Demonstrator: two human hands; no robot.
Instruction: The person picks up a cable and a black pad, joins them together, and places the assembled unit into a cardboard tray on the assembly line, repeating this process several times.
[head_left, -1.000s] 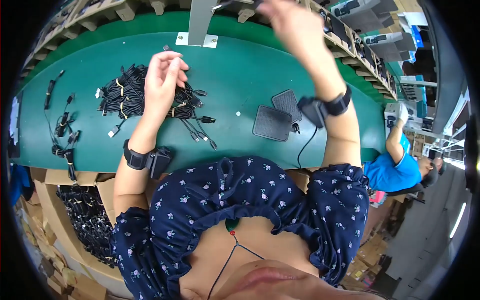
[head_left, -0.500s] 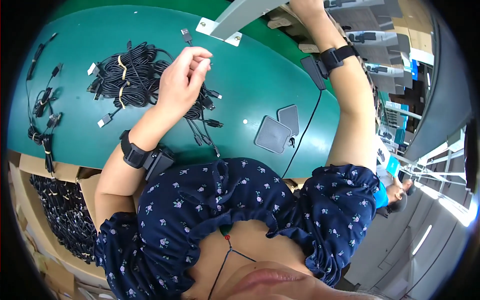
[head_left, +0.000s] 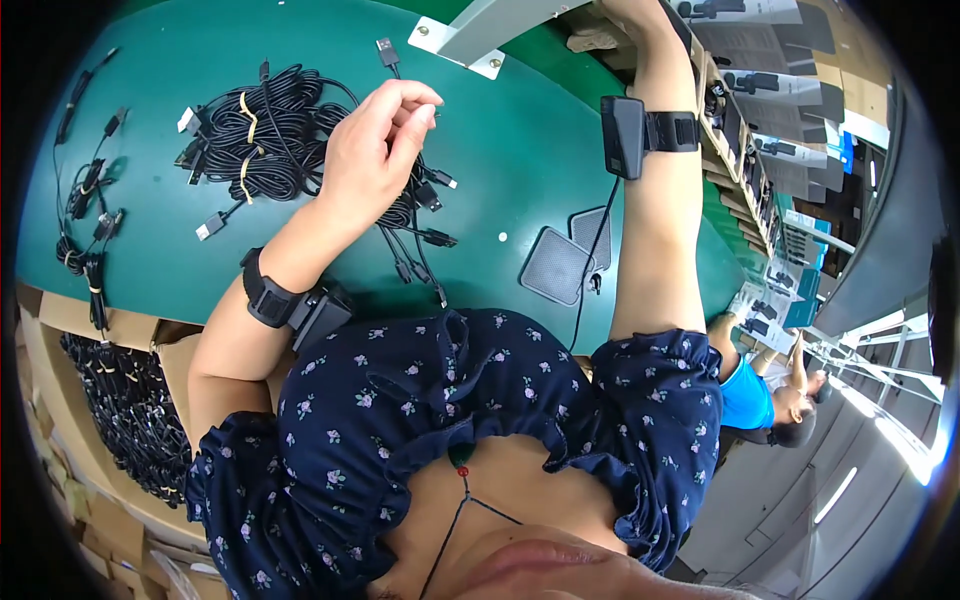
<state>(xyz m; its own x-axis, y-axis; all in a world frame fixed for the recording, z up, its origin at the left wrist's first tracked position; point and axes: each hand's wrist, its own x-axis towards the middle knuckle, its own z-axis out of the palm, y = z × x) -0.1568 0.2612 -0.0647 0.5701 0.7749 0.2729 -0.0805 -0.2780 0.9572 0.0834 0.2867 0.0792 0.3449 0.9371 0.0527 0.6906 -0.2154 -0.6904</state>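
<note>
My left hand (head_left: 378,145) is above the right side of a pile of black USB cables (head_left: 270,130), which are bundled with pale ties. Its fingers curl toward the thumb, and whatever they may hold is hidden. Loose cable ends (head_left: 425,240) spread out below this hand. At the top edge my right hand (head_left: 640,12) reaches far out past a grey metal post, beside a brownish item (head_left: 594,38). Its fingers are cut off by the frame. Both wrists carry black strapped devices.
The grey post (head_left: 480,42) is bolted to the green table (head_left: 480,180). Two dark flat pads (head_left: 553,265) lie near my right arm. Tied cables (head_left: 92,200) rest at the left, above a carton of cables (head_left: 125,420). Shelving and a person (head_left: 750,395) are at the right.
My right arm has swung left and reaches farther out, its hand now more cut off. The left hand stays over the cables in nearly the same pose. The view has shifted slightly.
</note>
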